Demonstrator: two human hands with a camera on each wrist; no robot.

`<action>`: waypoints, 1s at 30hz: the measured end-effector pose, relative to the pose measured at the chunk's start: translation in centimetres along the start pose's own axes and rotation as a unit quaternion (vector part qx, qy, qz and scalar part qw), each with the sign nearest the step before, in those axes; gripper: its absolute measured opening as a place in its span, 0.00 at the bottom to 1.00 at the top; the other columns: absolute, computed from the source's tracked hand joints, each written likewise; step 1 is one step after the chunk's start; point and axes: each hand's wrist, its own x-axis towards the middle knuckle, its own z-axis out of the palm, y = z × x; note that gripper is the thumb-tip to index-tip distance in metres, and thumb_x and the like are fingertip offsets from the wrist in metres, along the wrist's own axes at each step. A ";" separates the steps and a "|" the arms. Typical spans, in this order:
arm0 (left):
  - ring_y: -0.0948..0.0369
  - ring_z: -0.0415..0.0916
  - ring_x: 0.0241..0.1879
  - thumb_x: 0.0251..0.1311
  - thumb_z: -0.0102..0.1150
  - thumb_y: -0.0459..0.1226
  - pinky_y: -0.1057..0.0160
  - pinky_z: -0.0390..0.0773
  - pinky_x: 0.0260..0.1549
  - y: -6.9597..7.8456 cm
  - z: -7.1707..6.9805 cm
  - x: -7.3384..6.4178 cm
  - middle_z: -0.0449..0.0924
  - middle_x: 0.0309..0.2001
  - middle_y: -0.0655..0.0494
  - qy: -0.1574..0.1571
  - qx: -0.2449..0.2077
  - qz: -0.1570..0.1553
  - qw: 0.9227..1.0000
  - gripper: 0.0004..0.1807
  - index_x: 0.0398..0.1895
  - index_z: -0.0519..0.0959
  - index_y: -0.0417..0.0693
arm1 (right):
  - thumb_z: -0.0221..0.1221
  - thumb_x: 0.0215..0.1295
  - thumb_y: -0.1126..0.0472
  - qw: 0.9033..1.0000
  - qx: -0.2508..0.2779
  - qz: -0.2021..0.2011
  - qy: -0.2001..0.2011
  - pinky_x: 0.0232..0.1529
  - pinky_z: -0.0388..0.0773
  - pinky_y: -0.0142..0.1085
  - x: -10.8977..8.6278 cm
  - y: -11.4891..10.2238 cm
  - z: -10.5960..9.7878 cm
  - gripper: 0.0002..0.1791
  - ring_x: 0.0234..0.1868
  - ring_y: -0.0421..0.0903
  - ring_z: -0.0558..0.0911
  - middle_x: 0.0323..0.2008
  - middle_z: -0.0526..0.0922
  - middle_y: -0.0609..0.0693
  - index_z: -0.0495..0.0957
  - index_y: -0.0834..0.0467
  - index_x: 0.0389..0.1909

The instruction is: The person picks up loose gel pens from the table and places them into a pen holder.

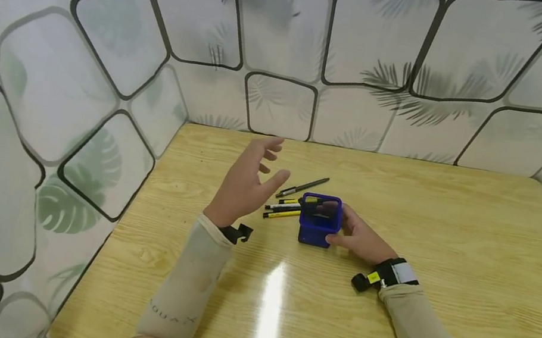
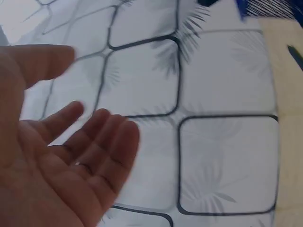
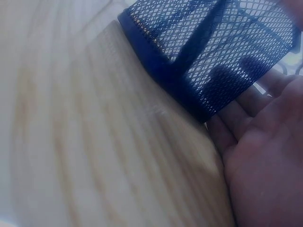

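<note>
A blue mesh pen holder (image 1: 314,237) stands on the table with its square opening up. My right hand (image 1: 361,238) grips its right side, thumb at the front and fingers around the far side; in the right wrist view the fingers of the right hand (image 3: 267,142) lie against the mesh (image 3: 222,61). Left of the holder lie several yellow, black and white pens (image 1: 283,213), their right ends meeting the holder in view. Behind them lies a grey pen (image 1: 307,186). My left hand (image 1: 245,182) is raised left of the pens, fingers loosely bent, palm bare in the left wrist view (image 2: 71,175).
The wooden table (image 1: 446,224) extends to both sides and toward me. Patterned walls (image 1: 277,103) border its back and left edges, with another at the right. A bright light reflection (image 1: 269,314) lies on the tabletop near the front.
</note>
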 end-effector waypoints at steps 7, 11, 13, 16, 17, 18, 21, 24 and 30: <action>0.54 0.80 0.48 0.75 0.59 0.45 0.52 0.82 0.46 -4.4 1.5 0.2 0.81 0.53 0.51 -0.102 0.144 -0.127 0.976 0.19 0.63 0.78 0.48 | 0.67 0.70 0.58 1.000 0.004 0.002 -0.001 0.76 0.50 0.63 0.1 0.1 -0.1 0.44 0.79 0.61 0.57 0.78 0.59 0.57 0.53 0.51 0.80; 0.55 0.81 0.43 0.74 0.61 0.45 0.52 0.82 0.44 -7.0 2.5 -0.3 0.84 0.48 0.52 -0.178 0.178 -0.188 0.949 0.15 0.56 0.81 0.48 | 0.68 0.70 0.57 1.000 0.002 0.006 0.003 0.77 0.45 0.63 0.0 0.2 -0.1 0.46 0.80 0.60 0.54 0.79 0.59 0.55 0.52 0.49 0.81; 0.57 0.82 0.42 0.73 0.61 0.47 0.53 0.82 0.43 -8.2 3.0 -0.6 0.84 0.47 0.53 -0.206 0.186 -0.210 0.938 0.14 0.52 0.82 0.50 | 0.67 0.70 0.57 1.000 0.007 0.004 0.000 0.77 0.44 0.64 0.0 0.2 -0.1 0.45 0.80 0.60 0.54 0.79 0.58 0.56 0.52 0.50 0.81; 0.58 0.81 0.41 0.72 0.62 0.49 0.53 0.82 0.44 -9.4 3.5 -0.9 0.85 0.46 0.54 -0.230 0.178 -0.232 0.928 0.13 0.48 0.83 0.52 | 0.67 0.71 0.58 1.000 0.015 -0.002 -0.005 0.77 0.45 0.64 0.1 0.4 0.0 0.45 0.79 0.62 0.56 0.79 0.59 0.57 0.52 0.51 0.81; 0.58 0.81 0.41 0.72 0.62 0.49 0.53 0.82 0.45 -9.7 3.5 -1.0 0.85 0.45 0.55 -0.236 0.174 -0.234 0.927 0.12 0.46 0.83 0.52 | 0.67 0.71 0.58 1.000 0.017 -0.004 -0.008 0.77 0.47 0.64 0.1 0.4 0.0 0.44 0.79 0.62 0.57 0.78 0.59 0.57 0.52 0.51 0.81; 0.59 0.81 0.41 0.72 0.62 0.50 0.54 0.81 0.45 -10.0 3.6 -1.0 0.85 0.44 0.56 -0.241 0.171 -0.233 0.927 0.12 0.45 0.83 0.53 | 0.67 0.71 0.58 1.000 0.020 -0.005 -0.009 0.76 0.49 0.63 0.2 0.4 0.0 0.44 0.79 0.62 0.58 0.78 0.59 0.57 0.53 0.51 0.81; 0.59 0.79 0.40 0.73 0.61 0.50 0.54 0.80 0.46 -10.8 3.6 -1.1 0.83 0.42 0.58 -0.256 0.161 -0.224 0.926 0.12 0.43 0.82 0.53 | 0.67 0.70 0.58 1.000 0.022 -0.009 -0.013 0.74 0.56 0.61 0.3 0.4 0.1 0.43 0.78 0.61 0.59 0.78 0.60 0.56 0.54 0.50 0.80; 0.60 0.77 0.38 0.74 0.59 0.51 0.55 0.78 0.45 -11.4 3.5 -1.3 0.82 0.41 0.59 -0.274 0.158 -0.210 0.925 0.12 0.42 0.82 0.55 | 0.67 0.71 0.58 1.000 0.018 -0.014 -0.016 0.73 0.59 0.59 0.3 0.3 0.1 0.43 0.78 0.61 0.60 0.78 0.61 0.56 0.54 0.50 0.80; 0.61 0.76 0.38 0.75 0.57 0.51 0.56 0.77 0.43 -11.8 3.6 -1.4 0.81 0.41 0.60 -0.283 0.142 -0.190 0.930 0.12 0.42 0.81 0.55 | 0.66 0.71 0.59 1.000 0.009 -0.017 -0.011 0.75 0.52 0.62 0.2 0.3 0.0 0.42 0.78 0.62 0.59 0.78 0.60 0.57 0.54 0.52 0.79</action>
